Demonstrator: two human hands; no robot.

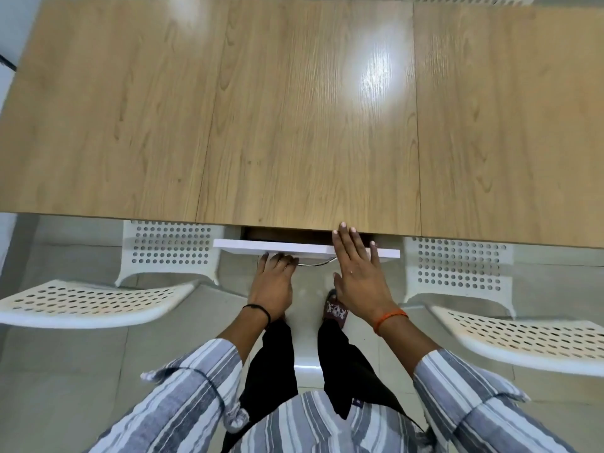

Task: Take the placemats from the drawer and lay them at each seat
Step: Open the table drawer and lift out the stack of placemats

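Head view — white chairs (pixel 170 253) flanking drawer (pixel 294 248)

The person wears a grey-and-white striped shirt (pixel 183 410) with rolled sleeves, black trousers (pixel 271 371), a black wrist thread (pixel 260 310), an orange wrist thread (pixel 390 318) and patterned sandals (pixel 336 310).

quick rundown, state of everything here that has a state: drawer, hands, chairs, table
drawer: pulled out a little, inside dark, no placemats visible
left hand: fingers curled under the drawer front at the metal handle
right hand: fingers straight, lying over the drawer front, tips at the table edge
table: bare wood top, glare spots
white chairs: unoccupied, one either side
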